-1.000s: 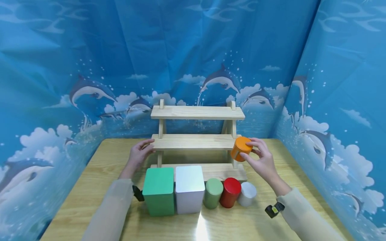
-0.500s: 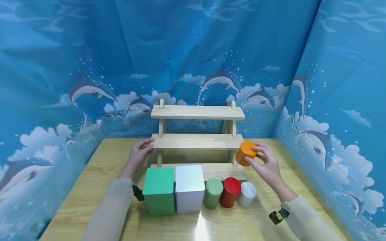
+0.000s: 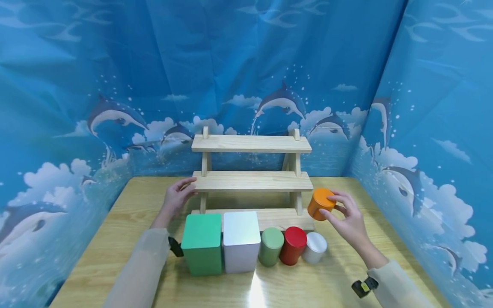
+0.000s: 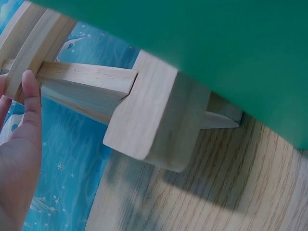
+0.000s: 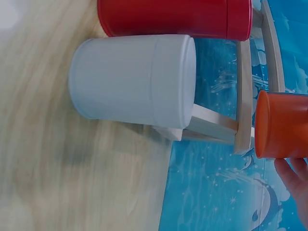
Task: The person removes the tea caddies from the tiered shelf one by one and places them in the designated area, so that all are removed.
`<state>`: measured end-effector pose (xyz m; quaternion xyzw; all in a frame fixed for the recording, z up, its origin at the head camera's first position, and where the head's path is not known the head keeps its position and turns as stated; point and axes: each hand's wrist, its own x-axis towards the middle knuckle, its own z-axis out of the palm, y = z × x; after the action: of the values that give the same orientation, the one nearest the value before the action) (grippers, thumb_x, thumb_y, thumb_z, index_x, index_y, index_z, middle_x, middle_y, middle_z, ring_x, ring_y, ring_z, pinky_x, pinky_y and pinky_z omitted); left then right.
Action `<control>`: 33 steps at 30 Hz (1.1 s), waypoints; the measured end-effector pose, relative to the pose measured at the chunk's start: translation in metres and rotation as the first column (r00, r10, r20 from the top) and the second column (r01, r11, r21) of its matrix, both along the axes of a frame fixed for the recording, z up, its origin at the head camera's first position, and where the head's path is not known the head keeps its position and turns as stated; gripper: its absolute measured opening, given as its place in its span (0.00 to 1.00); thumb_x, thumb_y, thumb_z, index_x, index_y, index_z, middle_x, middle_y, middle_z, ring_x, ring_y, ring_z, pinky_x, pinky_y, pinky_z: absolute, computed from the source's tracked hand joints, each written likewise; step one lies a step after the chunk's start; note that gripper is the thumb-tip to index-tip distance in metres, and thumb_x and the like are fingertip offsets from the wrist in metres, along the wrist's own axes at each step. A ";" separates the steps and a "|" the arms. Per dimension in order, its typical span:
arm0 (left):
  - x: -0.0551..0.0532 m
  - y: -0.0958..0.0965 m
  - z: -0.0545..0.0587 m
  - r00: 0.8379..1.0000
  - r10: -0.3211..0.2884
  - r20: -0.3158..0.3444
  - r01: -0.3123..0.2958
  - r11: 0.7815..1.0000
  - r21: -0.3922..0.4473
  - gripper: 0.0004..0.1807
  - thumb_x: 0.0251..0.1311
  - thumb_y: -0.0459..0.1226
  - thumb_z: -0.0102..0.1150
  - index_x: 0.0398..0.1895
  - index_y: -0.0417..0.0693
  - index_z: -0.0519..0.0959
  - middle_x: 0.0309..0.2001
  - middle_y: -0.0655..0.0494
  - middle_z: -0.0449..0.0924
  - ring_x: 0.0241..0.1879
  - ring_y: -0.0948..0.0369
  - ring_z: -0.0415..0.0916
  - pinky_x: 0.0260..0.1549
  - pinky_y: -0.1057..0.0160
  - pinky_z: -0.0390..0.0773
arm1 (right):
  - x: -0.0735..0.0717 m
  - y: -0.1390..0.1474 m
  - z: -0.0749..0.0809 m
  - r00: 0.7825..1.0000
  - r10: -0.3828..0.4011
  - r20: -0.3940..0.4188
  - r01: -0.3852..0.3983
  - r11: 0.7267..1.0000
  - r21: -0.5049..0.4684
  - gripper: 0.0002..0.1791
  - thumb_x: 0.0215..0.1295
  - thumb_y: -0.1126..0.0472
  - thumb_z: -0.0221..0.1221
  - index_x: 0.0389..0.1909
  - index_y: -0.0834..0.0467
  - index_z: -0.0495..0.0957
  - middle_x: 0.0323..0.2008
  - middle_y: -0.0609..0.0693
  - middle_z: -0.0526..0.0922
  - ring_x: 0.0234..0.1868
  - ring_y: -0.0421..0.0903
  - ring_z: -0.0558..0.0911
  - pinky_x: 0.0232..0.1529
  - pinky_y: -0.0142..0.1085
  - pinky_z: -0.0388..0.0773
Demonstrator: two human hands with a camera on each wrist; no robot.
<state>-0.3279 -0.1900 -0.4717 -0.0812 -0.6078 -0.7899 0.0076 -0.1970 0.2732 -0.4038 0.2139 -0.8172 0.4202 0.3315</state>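
My right hand (image 3: 351,220) pinches an orange cylindrical canister (image 3: 321,204) between thumb and fingers. The canister is tilted and held in the air, just right of a three-tier wooden display rack (image 3: 252,182). In the right wrist view, the orange canister (image 5: 284,125) is at the right edge, with only fingertips (image 5: 288,175) showing under it. My left hand (image 3: 178,197) grips the left end of the rack's middle shelf. The left wrist view shows its thumb and fingers on either side of that board (image 4: 31,53).
In front of the rack stand a green box (image 3: 202,244), a white box (image 3: 242,241), a light green canister (image 3: 271,247), a red canister (image 3: 293,246) and a white canister (image 3: 315,248), in a row on the wooden table (image 3: 308,291). A blue dolphin-print curtain (image 3: 246,64) hangs behind and to the sides.
My right hand has carried the orange canister away from the middle shelf's right end, rightward and down. The left hand and the rack have stayed put.
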 end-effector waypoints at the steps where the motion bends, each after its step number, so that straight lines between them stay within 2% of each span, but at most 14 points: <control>1: 0.000 0.000 0.000 1.000 0.000 0.002 0.000 1.000 0.001 0.26 0.63 0.31 0.54 0.61 0.25 0.62 0.60 0.39 0.65 0.38 0.63 0.77 0.44 0.62 0.79 | 0.001 0.001 -0.001 1.000 -0.003 0.000 0.003 1.000 -0.002 0.21 0.40 0.83 0.66 0.40 0.74 0.74 0.49 0.69 0.72 0.50 0.40 0.73 0.43 0.22 0.76; 6: -0.002 -0.001 -0.001 1.000 -0.004 -0.001 0.004 1.000 0.001 0.26 0.64 0.31 0.53 0.61 0.25 0.62 0.62 0.34 0.60 0.38 0.63 0.77 0.43 0.64 0.80 | 0.005 0.008 -0.006 1.000 -0.022 0.011 0.022 1.000 -0.019 0.22 0.39 0.84 0.66 0.39 0.74 0.74 0.49 0.69 0.72 0.51 0.40 0.72 0.43 0.21 0.75; 13: 0.000 0.001 -0.001 1.000 0.016 -0.011 -0.016 1.000 -0.007 0.28 0.61 0.34 0.57 0.60 0.26 0.64 0.56 0.47 0.70 0.37 0.64 0.77 0.44 0.62 0.79 | 0.014 0.021 -0.014 0.996 -0.061 0.062 0.062 0.998 -0.012 0.21 0.41 0.83 0.65 0.41 0.74 0.74 0.50 0.69 0.70 0.52 0.38 0.70 0.44 0.20 0.74; 21: -0.001 0.001 -0.004 0.999 0.013 -0.033 -0.012 0.999 0.038 0.25 0.60 0.32 0.58 0.58 0.26 0.66 0.56 0.43 0.69 0.35 0.63 0.78 0.40 0.65 0.80 | 0.022 0.032 -0.026 0.994 -0.065 0.091 0.069 0.997 -0.041 0.21 0.40 0.84 0.65 0.40 0.75 0.74 0.49 0.69 0.70 0.49 0.37 0.72 0.42 0.20 0.75; 30: -0.001 0.000 -0.004 0.999 -0.002 -0.034 0.003 1.000 0.031 0.27 0.60 0.33 0.58 0.59 0.25 0.64 0.58 0.40 0.66 0.35 0.63 0.78 0.40 0.65 0.80 | 0.027 0.039 -0.037 0.983 -0.120 0.141 0.128 0.991 -0.048 0.20 0.42 0.82 0.66 0.40 0.74 0.74 0.50 0.65 0.70 0.49 0.36 0.71 0.42 0.20 0.75; 33: -0.001 0.000 -0.003 0.999 0.002 -0.035 -0.001 1.000 0.022 0.26 0.61 0.33 0.58 0.59 0.26 0.65 0.56 0.43 0.68 0.35 0.63 0.78 0.40 0.65 0.80 | 0.028 0.040 -0.040 0.978 -0.137 0.156 0.148 0.987 -0.058 0.20 0.41 0.83 0.66 0.39 0.74 0.74 0.49 0.61 0.70 0.48 0.35 0.71 0.42 0.21 0.76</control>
<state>-0.3292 -0.1900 -0.4745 -0.0944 -0.5988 -0.7951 0.0196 -0.1686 0.3128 -0.4441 0.1107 -0.8381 0.4386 0.3050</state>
